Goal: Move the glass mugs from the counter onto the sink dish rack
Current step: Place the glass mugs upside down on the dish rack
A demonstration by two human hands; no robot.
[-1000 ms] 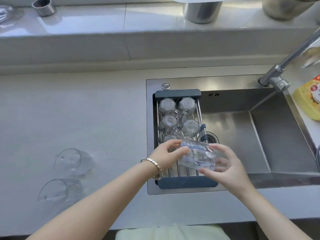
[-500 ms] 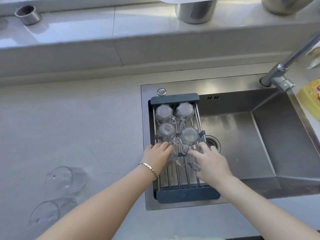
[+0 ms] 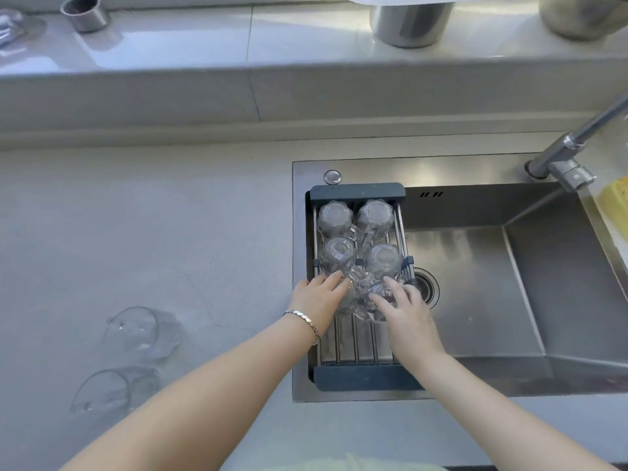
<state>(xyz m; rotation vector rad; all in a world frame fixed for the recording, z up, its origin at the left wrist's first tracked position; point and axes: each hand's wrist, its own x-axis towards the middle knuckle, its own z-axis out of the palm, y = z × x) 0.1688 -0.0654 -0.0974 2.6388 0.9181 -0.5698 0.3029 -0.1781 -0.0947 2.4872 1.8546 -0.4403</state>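
Observation:
A dish rack [image 3: 356,191] with dark end pieces and steel bars spans the left end of the sink. Several clear glass mugs stand upside down on it, two at the back [image 3: 334,217] and two behind my hands [image 3: 384,258]. My right hand [image 3: 406,309] cups a further glass mug [image 3: 368,312] standing on the bars. My left hand [image 3: 319,300] lies with straight fingers against the neighbouring mug [image 3: 346,300]. Two more glass mugs lie on their sides on the grey counter at the left, one [image 3: 136,331] farther and one [image 3: 108,392] nearer.
The steel sink basin [image 3: 475,283] with its drain [image 3: 426,288] is right of the rack. A faucet [image 3: 571,154] reaches in from the upper right beside a yellow item [image 3: 615,202]. Steel containers [image 3: 411,22] stand on the raised ledge behind.
Both hands carried a mug from above the rack's near end down onto the bars behind the other mugs. The left hand shifted to the neighbouring mug.

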